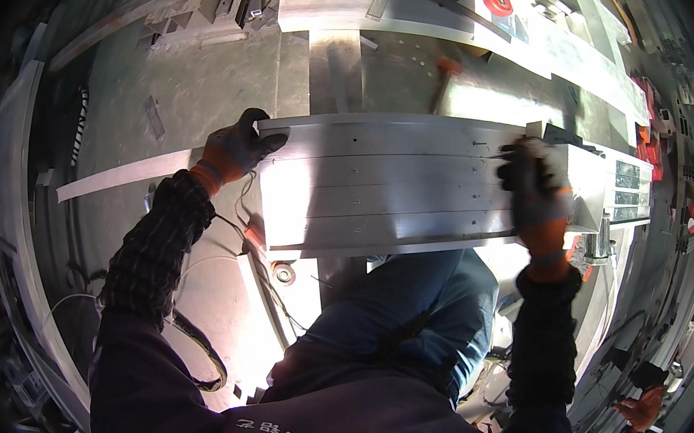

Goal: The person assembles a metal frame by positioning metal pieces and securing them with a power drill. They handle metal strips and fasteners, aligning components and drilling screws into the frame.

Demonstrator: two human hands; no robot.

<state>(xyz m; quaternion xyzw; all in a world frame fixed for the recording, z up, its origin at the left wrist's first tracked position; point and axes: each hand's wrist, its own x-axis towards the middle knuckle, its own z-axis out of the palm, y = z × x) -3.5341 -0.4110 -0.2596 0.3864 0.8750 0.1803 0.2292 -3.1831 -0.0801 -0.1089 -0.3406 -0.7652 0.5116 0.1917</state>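
A long silver metal panel [393,179] with lengthwise seams and small holes lies across in front of my knees. My left hand [235,152], in a grey and orange work glove, is closed on the panel's far left corner, fingers over its edge. Over the panel's right end is my right hand [538,199], gloved alike and smeared by motion. Its fingers look bent, but whether they hold anything is hidden. Just beyond that hand, a dark block-like piece [563,136] sits at the panel's far right corner.
Beyond the panel lie an orange-headed hammer [448,68] and a red tape measure [497,3] on a pale beam [335,4]. A pale strip [127,175] extends leftward. Cables and a tape roll [283,273] are near my legs. An orange glove shape [644,410] shows at lower right.
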